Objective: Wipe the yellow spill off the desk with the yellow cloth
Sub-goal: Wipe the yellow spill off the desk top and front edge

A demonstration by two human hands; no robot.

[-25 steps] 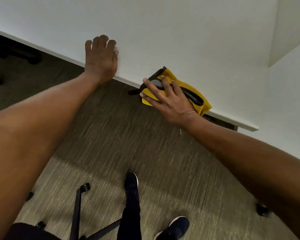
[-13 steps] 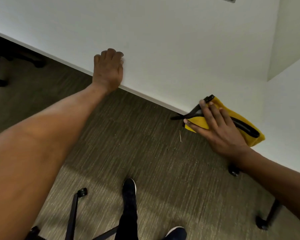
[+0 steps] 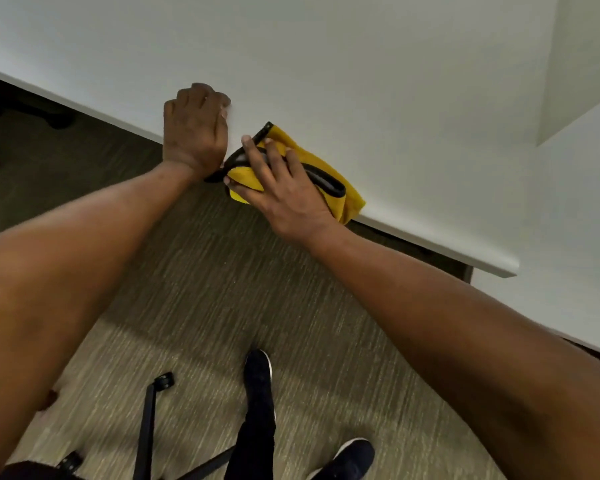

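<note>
A yellow cloth [image 3: 352,199] with black edging lies folded on the front edge of the white desk [image 3: 361,81], partly hanging over it. My right hand [image 3: 281,192] presses flat on the cloth with fingers spread over it. Just left of it, my left hand [image 3: 194,129] rests on the desk edge with fingers curled under, almost touching the cloth's black corner. No yellow spill shows on the visible desk surface; anything under the cloth is hidden.
The desk's rounded corner [image 3: 506,268] lies to the right, with a second white surface [image 3: 586,209] beyond it. Below are grey carpet [image 3: 222,289], my dark shoes [image 3: 258,372] and black chair legs with castors [image 3: 153,403].
My right hand slid the cloth along the desk edge out to the right and has come back left, close to my left hand. My left hand's fingers have curled in.
</note>
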